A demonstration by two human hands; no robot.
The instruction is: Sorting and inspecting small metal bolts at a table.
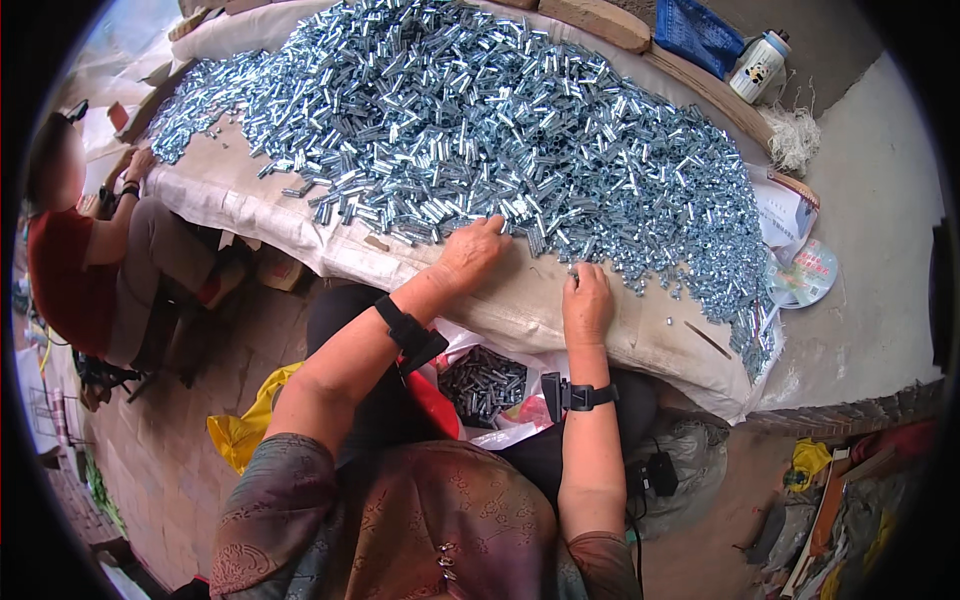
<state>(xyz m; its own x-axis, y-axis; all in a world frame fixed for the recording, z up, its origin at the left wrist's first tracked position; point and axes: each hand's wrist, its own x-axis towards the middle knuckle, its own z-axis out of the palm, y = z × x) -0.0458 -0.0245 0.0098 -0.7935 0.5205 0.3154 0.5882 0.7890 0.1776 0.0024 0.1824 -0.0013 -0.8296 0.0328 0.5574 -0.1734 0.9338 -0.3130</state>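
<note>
We saw a heap of shiny metal pieces [450, 120] spread along the far edge of the cloth-covered surface [640, 325], thinning toward the near edge and the right corner. Our left hand [474, 254] lay at the heap's near fringe, fingers partly curled and their tips at the pieces; we could not tell whether it gripped any. Our right hand [588, 303], closer to the near edge, had its thumb and fingers bunched, with perhaps something small between the tips, though we could not be sure.

Below the near edge, an open bag [500, 438] sat between our legs with darker metal pieces [485, 385] inside. We judged that stray pieces could drop over that edge, since the cloth sloped down there, and miss the bag if its soft mouth folded. Raking too deep could bring loose pieces sliding down, because nothing held the heap's front. The wrist strap [403, 332] on our left arm hung low enough, we thought, to snag the cloth or the bag's rim. Near the right corner, a thin strip [708, 340] could get swept up with the pieces.
</note>
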